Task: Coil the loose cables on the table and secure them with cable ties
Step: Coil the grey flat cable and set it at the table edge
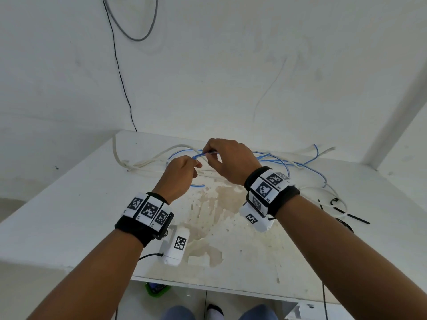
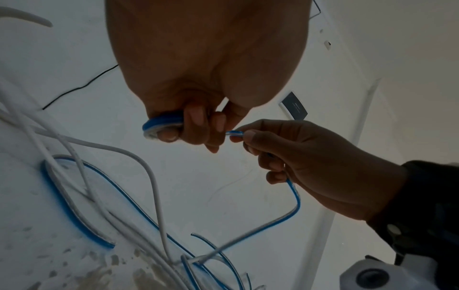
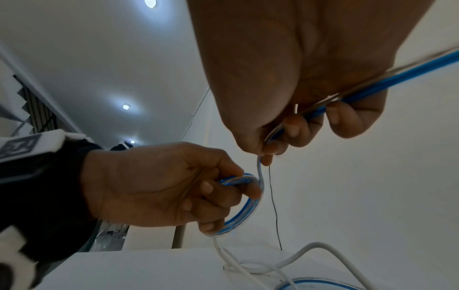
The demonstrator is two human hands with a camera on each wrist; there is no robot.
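Above the stained white table (image 1: 254, 262), the left hand (image 1: 179, 179) curls its fingers round a small loop of flat blue-and-clear cable (image 3: 244, 204). The right hand (image 1: 231, 161) pinches the same cable just beside it, the rest trailing down to the table, where it lies tangled with loose white round cables (image 1: 147, 161). Black cable ties (image 1: 344, 212) lie to the right.
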